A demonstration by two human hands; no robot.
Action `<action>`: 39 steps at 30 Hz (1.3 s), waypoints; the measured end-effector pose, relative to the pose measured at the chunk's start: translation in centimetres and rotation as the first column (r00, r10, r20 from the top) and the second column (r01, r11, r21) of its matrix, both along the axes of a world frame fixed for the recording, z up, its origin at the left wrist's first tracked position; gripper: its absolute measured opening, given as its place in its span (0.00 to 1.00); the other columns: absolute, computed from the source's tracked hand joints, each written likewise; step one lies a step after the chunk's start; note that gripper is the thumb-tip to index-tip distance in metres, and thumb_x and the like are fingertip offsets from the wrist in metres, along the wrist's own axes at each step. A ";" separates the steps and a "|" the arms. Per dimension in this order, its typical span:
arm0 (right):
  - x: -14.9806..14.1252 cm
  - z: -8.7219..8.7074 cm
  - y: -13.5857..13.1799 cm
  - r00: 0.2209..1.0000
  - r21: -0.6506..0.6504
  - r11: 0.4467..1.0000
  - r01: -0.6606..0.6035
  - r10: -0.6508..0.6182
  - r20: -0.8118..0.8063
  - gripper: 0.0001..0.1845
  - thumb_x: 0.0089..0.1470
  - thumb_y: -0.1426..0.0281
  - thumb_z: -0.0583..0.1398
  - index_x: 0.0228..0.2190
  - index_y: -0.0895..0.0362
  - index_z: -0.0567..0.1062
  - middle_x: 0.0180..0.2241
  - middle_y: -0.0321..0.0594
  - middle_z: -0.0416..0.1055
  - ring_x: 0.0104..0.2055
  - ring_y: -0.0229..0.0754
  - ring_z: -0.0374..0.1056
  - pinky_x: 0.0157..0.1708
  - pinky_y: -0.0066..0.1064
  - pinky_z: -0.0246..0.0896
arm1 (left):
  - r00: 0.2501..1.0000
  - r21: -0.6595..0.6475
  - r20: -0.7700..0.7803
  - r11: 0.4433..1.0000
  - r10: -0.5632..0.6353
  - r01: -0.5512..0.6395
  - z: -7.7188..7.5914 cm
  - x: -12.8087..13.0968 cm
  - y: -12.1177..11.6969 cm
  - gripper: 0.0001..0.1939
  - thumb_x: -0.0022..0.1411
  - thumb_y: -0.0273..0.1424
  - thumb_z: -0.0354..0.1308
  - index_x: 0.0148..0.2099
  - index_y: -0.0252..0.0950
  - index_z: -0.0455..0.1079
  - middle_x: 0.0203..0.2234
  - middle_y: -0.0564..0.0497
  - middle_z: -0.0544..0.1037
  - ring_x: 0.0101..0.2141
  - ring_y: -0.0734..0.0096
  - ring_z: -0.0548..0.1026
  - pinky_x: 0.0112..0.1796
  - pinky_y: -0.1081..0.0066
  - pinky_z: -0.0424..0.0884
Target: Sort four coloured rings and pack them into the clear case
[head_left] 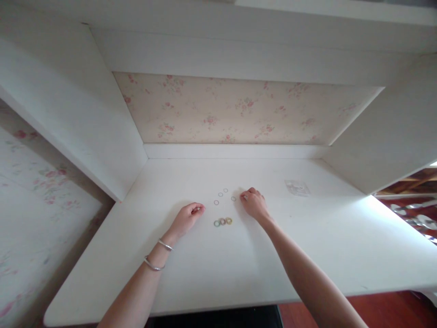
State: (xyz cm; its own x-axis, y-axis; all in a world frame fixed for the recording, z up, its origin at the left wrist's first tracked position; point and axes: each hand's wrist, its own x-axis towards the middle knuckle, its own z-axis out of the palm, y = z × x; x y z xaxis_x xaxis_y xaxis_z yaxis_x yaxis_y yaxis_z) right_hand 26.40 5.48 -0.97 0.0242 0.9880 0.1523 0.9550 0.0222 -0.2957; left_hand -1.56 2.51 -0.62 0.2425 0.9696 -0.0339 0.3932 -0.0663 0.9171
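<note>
My left hand (187, 217) rests on the white desk with its fingers curled closed; whatever they hold, if anything, is hidden. Across from it, my right hand (254, 203) has its fingertips pinched together at the desk surface, beside a thin ring (233, 201). I cannot make out what is in the pinch. Several thin, pale rings lie between the hands, among them a near ring (216, 205) and a far ring (226, 188). Closer to me, a green ring (217, 226), a pinkish ring (223, 224) and a yellow ring (231, 221) form a touching row.
A small clear plastic bag (297, 187) lies to the right of my right hand. White side panels (378, 123) and a low back ledge (239, 151) bound the desk (205, 269). An overhead shelf (239, 50) crosses above. Shiny objects (423, 221) show beyond the right edge.
</note>
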 end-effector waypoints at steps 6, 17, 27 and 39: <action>-0.2 -0.1 -0.6 0.999 -0.016 0.999 -0.044 0.045 0.030 0.12 0.57 0.71 0.52 0.32 0.55 0.76 0.37 0.46 0.68 0.41 0.46 0.63 0.38 0.36 0.52 | 1.000 -0.015 -0.013 1.000 -0.014 0.014 0.0 -0.1 -0.1 0.19 0.59 0.44 0.51 0.41 0.35 0.72 0.31 0.50 0.77 0.33 0.67 0.73 0.35 0.70 0.67; -3.0 0.2 -8.5 0.943 0.099 0.959 -0.266 0.280 -0.177 0.14 0.62 0.65 0.49 0.36 0.53 0.73 0.37 0.42 0.66 0.40 0.42 0.64 0.41 0.35 0.56 | 0.999 -0.027 0.051 1.000 0.002 0.000 -0.1 -0.2 -0.2 0.18 0.58 0.43 0.52 0.40 0.35 0.73 0.33 0.50 0.78 0.35 0.66 0.73 0.37 0.70 0.66; -4.1 0.0 -8.9 0.945 0.084 0.951 -0.297 0.305 -0.115 0.13 0.62 0.67 0.49 0.37 0.53 0.73 0.38 0.42 0.66 0.39 0.42 0.63 0.40 0.34 0.55 | 0.999 -0.015 0.042 1.000 0.013 -0.012 -0.2 -0.3 -0.3 0.19 0.58 0.44 0.52 0.41 0.34 0.72 0.34 0.49 0.78 0.36 0.66 0.73 0.38 0.70 0.66; -2.6 -0.5 -8.7 0.935 0.161 0.967 -0.196 0.234 -0.267 0.13 0.61 0.66 0.51 0.36 0.53 0.74 0.35 0.40 0.67 0.36 0.40 0.65 0.39 0.32 0.59 | 0.999 -0.021 0.045 1.000 0.015 -0.014 -0.4 -0.2 -0.1 0.20 0.58 0.45 0.52 0.41 0.34 0.72 0.33 0.49 0.77 0.35 0.66 0.73 0.37 0.71 0.65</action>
